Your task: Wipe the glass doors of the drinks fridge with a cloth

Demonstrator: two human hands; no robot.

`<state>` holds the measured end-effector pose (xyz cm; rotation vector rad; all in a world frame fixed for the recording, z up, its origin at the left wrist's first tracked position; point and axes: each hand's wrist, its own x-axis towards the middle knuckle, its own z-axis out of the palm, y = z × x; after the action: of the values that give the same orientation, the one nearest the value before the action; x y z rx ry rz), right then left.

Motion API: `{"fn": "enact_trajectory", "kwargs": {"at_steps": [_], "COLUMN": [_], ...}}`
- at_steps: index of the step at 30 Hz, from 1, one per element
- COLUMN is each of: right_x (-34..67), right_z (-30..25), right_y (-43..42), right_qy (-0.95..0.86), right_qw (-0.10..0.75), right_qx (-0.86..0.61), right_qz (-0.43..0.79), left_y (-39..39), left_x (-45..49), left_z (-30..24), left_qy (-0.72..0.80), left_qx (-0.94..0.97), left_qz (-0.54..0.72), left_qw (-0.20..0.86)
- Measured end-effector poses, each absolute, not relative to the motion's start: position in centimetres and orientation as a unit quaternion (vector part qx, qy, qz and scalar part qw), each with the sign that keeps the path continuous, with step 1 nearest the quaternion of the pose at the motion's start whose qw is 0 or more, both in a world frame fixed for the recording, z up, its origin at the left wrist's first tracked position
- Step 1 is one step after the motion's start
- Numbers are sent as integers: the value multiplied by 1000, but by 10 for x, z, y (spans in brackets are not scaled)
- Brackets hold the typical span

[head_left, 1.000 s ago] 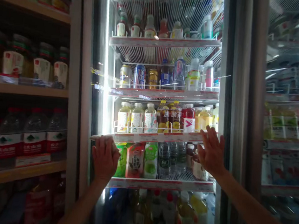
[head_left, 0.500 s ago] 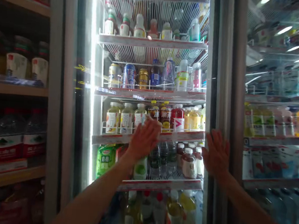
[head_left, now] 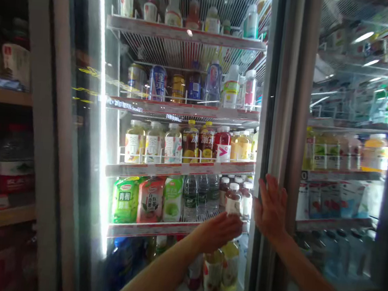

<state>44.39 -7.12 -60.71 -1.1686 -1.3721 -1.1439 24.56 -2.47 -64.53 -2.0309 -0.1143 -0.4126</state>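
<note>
Field note: I have the open right hand [head_left: 272, 208] pressed flat against the metal-framed glass cooler door [head_left: 284, 81], apparently bracing it, while the open left hand [head_left: 218, 232], unclamped, reaches just inside it toward a red-capped brown drink bottle [head_left: 233, 203].

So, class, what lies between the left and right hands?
In the head view, a white-capped bottle stands between the left hand and right hand.

Retail shop interior: glass-door refrigerated display case [head_left: 282, 81] stocked with bottled drinks [head_left: 153, 144] on price-labelled wire shelves [head_left: 178, 168], beside wooden shelving [head_left: 3, 95].
</note>
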Motion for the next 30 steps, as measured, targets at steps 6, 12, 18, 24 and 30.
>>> {"fn": "enact_trajectory", "kwargs": {"at_steps": [6, 12, 18, 24, 30], "right_x": [454, 461, 467, 477, 479], "right_z": [-607, -617, -629, -621, -614], "right_y": [-71, -58, -72, -85, -91], "right_qy": [-566, -565, -573, -565, -556], "right_qw": [469, 454, 446, 468, 483], "right_qx": [-483, -491, -490, -476, -480], "right_qz": [-476, -484, -484, -486, -476], "left_y": [-14, -11, -24, -12, -20], "left_x": [235, 261, 274, 309, 325], "left_z": [-596, -539, -622, -549, -561], "left_qy": [-92, -199, -30, -93, -67], "left_qx": [-827, -793, -846, -835, -844], "left_qz": [-221, -317, -173, -238, -211], "left_qw": [509, 481, 503, 487, 488]}}
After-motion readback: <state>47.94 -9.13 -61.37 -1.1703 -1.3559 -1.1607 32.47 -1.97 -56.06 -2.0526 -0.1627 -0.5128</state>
